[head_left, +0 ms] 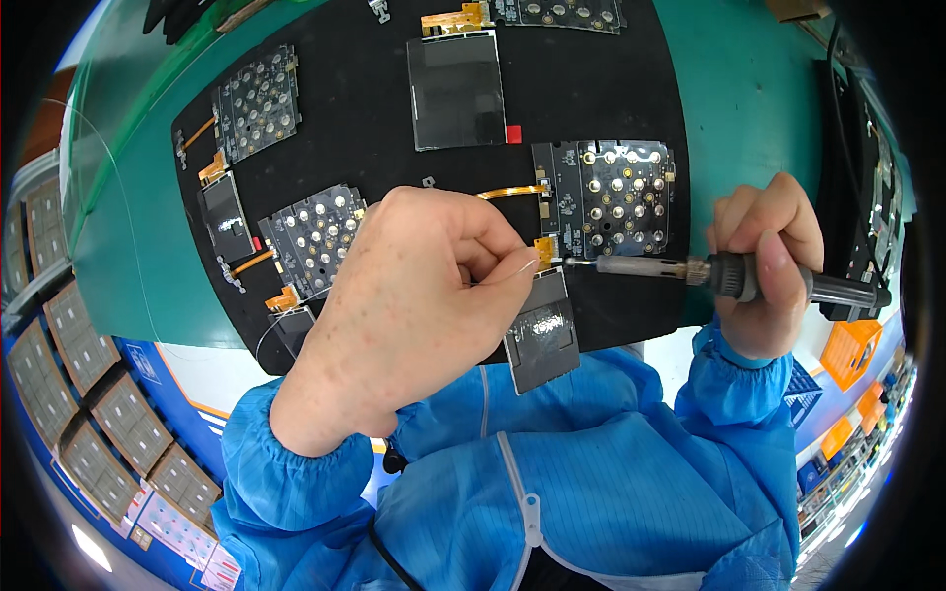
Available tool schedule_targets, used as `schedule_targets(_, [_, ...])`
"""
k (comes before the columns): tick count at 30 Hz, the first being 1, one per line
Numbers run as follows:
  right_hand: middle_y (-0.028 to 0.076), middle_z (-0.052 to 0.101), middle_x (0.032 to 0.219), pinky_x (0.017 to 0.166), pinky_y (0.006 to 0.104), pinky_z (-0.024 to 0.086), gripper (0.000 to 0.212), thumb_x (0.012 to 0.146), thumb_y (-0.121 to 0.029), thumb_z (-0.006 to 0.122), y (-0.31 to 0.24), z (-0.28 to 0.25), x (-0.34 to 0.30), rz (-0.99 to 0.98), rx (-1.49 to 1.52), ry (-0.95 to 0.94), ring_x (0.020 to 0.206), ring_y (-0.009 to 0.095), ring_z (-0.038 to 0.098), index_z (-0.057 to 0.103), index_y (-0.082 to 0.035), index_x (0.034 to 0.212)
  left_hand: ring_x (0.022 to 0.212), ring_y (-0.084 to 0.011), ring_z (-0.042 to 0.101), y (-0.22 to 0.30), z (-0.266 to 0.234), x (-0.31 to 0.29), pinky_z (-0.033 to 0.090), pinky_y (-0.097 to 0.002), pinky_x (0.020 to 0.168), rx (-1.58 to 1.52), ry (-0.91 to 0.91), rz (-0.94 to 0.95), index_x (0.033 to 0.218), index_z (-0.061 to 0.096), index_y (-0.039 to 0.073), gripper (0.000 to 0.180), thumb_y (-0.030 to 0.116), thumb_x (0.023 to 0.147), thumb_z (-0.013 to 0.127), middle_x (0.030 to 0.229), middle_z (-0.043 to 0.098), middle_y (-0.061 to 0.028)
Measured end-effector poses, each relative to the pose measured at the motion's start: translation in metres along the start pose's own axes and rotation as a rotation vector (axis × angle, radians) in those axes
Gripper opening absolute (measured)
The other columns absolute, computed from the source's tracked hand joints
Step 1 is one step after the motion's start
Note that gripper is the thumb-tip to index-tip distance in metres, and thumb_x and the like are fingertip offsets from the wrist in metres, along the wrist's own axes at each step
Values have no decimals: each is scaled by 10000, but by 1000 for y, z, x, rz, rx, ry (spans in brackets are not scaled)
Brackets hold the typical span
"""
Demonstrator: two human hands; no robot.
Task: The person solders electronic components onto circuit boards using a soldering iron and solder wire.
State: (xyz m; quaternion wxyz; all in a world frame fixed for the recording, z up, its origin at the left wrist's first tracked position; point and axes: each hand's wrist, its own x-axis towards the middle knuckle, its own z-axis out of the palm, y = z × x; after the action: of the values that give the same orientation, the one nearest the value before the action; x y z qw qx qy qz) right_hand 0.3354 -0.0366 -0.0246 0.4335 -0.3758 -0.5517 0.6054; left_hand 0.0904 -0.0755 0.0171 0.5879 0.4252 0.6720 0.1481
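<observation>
My left hand [419,281] pinches a thin solder wire [533,264] between thumb and forefinger, its end close to an orange flex ribbon [545,249]. That ribbon joins a small grey display [544,335] to a keypad circuit board [621,197] with round metal contacts. From the right, my right hand [769,261] grips a soldering iron [645,267] by its dark handle. The iron lies nearly level, its tip at the ribbon joint beside the wire; whether they touch is too small to tell. A longer flex strip [510,192] leaves the board toward my left hand.
A black mat [355,94] on the green table [734,89] carries more boards [258,103], partly hidden boards [315,231] and a larger display [456,91]. A dark cable [838,108] runs down the right side. Orange bins [850,353] stand lower right.
</observation>
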Motion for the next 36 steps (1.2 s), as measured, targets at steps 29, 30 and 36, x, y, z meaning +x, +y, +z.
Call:
schedule_targets(29, [42,670,885,745,264,479,303,816,-193,812,-29,-60,102,-342,-824,664,819,98,591,634,-17,986,880,-87,466,-35,-19,-29,389,-236,782,-455,264,324,983,601,7,105,35,943,508,1117,537,-63])
schedule_targets(30, [44,674,892,747,273,479,305,831,-215,799,-32,-62,101,-404,-899,680,823,111,593,640,-15,997,891,-92,479,-37,-18,-29,397,-242,786,-430,323,272,972,603,8,114,25,950,492,1109,542,-66])
schedule_targets(36, [-14,500,743,569,211,278,242,886,-257,664,-33,-33,48,-217,-186,243,641,47,395,547,-48,853,856,-258,592,-38,-10,-33,481,-344,714,492,638,651,900,691,42,134,-42,797,705,991,654,-75])
